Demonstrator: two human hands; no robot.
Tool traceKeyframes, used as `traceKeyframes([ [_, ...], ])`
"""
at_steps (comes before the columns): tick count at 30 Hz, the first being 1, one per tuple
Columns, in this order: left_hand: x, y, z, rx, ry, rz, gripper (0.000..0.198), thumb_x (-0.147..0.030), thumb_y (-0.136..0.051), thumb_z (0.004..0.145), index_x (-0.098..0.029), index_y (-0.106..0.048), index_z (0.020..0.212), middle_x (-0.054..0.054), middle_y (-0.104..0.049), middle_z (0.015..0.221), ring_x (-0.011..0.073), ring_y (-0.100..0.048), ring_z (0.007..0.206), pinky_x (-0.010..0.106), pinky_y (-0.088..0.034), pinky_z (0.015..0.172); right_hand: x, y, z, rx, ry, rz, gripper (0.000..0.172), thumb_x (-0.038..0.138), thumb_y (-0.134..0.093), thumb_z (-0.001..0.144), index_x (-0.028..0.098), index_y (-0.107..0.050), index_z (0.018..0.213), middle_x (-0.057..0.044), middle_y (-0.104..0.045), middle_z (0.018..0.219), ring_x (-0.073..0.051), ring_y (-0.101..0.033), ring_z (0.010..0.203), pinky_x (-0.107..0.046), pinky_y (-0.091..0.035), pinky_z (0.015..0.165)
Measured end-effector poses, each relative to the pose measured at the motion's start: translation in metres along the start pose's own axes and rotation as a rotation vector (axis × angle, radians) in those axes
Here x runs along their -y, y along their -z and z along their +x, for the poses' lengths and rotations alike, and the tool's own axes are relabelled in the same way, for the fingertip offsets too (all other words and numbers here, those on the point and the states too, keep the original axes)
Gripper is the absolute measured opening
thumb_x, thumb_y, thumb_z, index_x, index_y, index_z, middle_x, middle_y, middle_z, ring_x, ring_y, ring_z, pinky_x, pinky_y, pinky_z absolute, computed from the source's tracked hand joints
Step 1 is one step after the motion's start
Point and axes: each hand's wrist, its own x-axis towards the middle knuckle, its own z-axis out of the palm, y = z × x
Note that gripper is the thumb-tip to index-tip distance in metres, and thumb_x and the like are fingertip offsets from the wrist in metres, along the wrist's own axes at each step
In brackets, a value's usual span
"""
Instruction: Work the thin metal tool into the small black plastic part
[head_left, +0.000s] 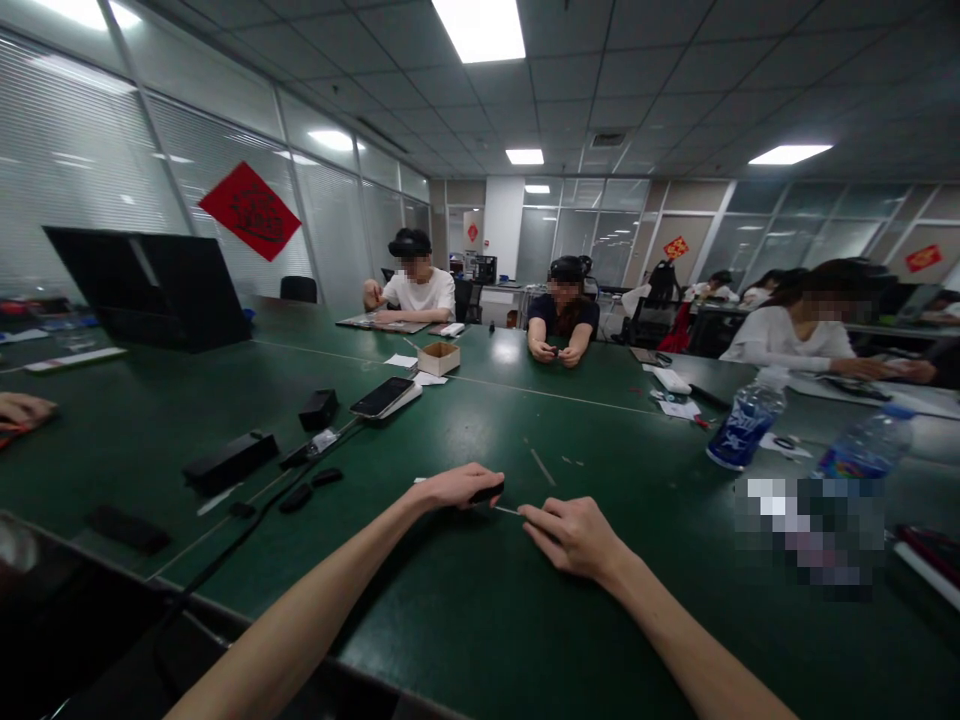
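My left hand (456,486) rests on the green table (465,600), fingers curled round a small black object (487,492). A thin pale strip (507,510) runs from that object towards my right hand (571,535). The right hand's fingers are pinched together at the strip's other end. Both forearms reach out from the near edge of the table. What the black object is I cannot make out.
A phone on a white box (384,398), black boxes (231,460) and a cable lie to the left. A small cardboard box (439,357) stands further back. Two water bottles (746,418) stand at the right. Three people sit across the table; another person's hand (22,409) shows at far left.
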Motion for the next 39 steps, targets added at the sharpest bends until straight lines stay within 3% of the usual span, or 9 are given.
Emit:
traceKeyframes([
  [4, 0.010, -0.002, 0.007, -0.082, 0.049, -0.118, 0.060, -0.073, -0.038, 0.078, -0.016, -0.057, 0.079, -0.005, -0.036, 0.054, 0.0079, -0.026, 0.042, 0.021, -0.020, 0.040, 0.010, -0.003, 0.005, -0.004, 0.033, 0.000, 0.029, 0.032, -0.041, 0.094, 0.025, -0.059, 0.116, 0.000, -0.062, 0.078, -0.009, -0.053, 0.061, -0.024, -0.030, 0.056],
  [13, 0.014, -0.004, 0.011, -0.084, 0.073, -0.267, 0.062, -0.075, -0.036, 0.077, -0.016, -0.053, 0.078, -0.006, -0.032, 0.051, 0.0063, -0.020, 0.040, 0.021, -0.013, 0.040, -0.010, -0.011, -0.001, -0.067, -0.200, 0.090, 0.030, 0.033, -0.040, 0.095, 0.022, -0.059, 0.116, -0.003, -0.064, 0.083, -0.010, -0.057, 0.067, -0.020, -0.037, 0.061],
  [19, 0.015, -0.002, 0.011, -0.049, 0.053, -0.310, 0.064, -0.076, -0.031, 0.078, -0.016, -0.051, 0.076, -0.006, -0.031, 0.052, 0.0056, -0.018, 0.041, 0.021, -0.012, 0.040, -0.010, -0.014, 0.000, -0.052, -0.257, 0.131, 0.031, 0.035, -0.039, 0.096, 0.022, -0.059, 0.114, -0.003, -0.064, 0.084, -0.011, -0.057, 0.067, -0.021, -0.039, 0.061],
  [25, 0.015, -0.001, 0.011, -0.067, 0.046, -0.322, 0.044, -0.062, -0.054, 0.077, -0.019, -0.043, 0.079, -0.007, -0.033, 0.058, 0.0050, -0.022, 0.043, 0.018, -0.014, 0.038, -0.014, -0.017, 0.000, -0.079, -0.306, 0.174, 0.030, 0.036, -0.040, 0.095, 0.021, -0.060, 0.111, -0.003, -0.065, 0.084, -0.010, -0.058, 0.067, -0.020, -0.041, 0.061],
  [33, 0.021, -0.003, 0.016, -0.275, 0.004, -0.251, 0.036, -0.055, -0.048, 0.082, -0.020, -0.040, 0.085, -0.007, -0.037, 0.060, 0.0053, -0.030, 0.044, 0.015, -0.021, 0.038, -0.015, -0.015, 0.000, -0.122, -0.327, 0.207, 0.028, 0.034, -0.043, 0.094, 0.022, -0.061, 0.111, -0.003, -0.066, 0.083, -0.012, -0.060, 0.067, -0.021, -0.045, 0.064],
  [39, 0.026, 0.000, 0.016, -0.233, -0.004, -0.294, 0.025, -0.037, -0.053, 0.079, -0.021, -0.037, 0.091, -0.007, -0.037, 0.062, 0.0042, -0.031, 0.044, 0.014, -0.021, 0.038, -0.015, -0.016, 0.000, -0.125, -0.339, 0.242, 0.028, 0.035, -0.043, 0.093, 0.023, -0.062, 0.110, -0.004, -0.067, 0.086, -0.014, -0.061, 0.069, -0.024, -0.046, 0.065],
])
